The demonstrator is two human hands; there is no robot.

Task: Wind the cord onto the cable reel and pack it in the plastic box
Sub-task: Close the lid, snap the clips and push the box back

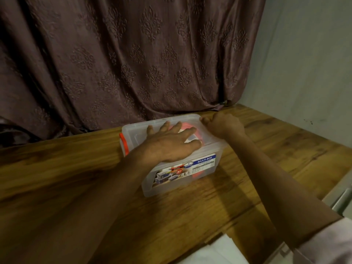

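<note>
A clear plastic box (207, 149) with a printed label stands on the wooden table, its lid on. An orange clip (122, 142) sits at its left end. Through the lid an orange and white cable reel (198, 130) shows inside. My left hand (171, 141) lies flat on the lid with fingers spread, pressing down. My right hand (222, 123) is at the box's far right end, fingers curled over the lid's edge where the right clip would be; the clip itself is hidden.
The wooden table (76, 178) runs left and toward me. A brown patterned curtain (123, 63) hangs right behind the box. A pale wall (304, 63) stands at the right. White cloth (219, 252) lies at the near edge.
</note>
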